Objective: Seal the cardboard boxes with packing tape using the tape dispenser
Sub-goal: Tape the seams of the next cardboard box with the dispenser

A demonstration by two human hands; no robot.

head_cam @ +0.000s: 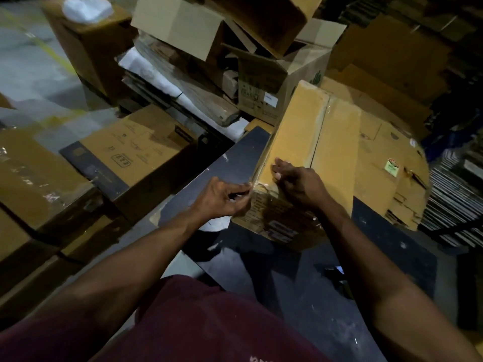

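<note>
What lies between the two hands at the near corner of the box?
In the head view, the box's near corner with crinkled clear tape lies between the left hand and the right hand.

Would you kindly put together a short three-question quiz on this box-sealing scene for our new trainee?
1. True or false: the top flaps of the tan cardboard box on the dark worktable are folded shut.
2. Which hand lies on the top of the box at its near edge: A) the left hand or B) the right hand?
3. Fill in: the left hand, fingers curled, is at the box's near-left ____.

Key: 1. True; clear tape already shines along the centre seam. 2. B. 3. Corner; whether it pinches tape there cannot be told, and no tape dispenser is in view.
</note>
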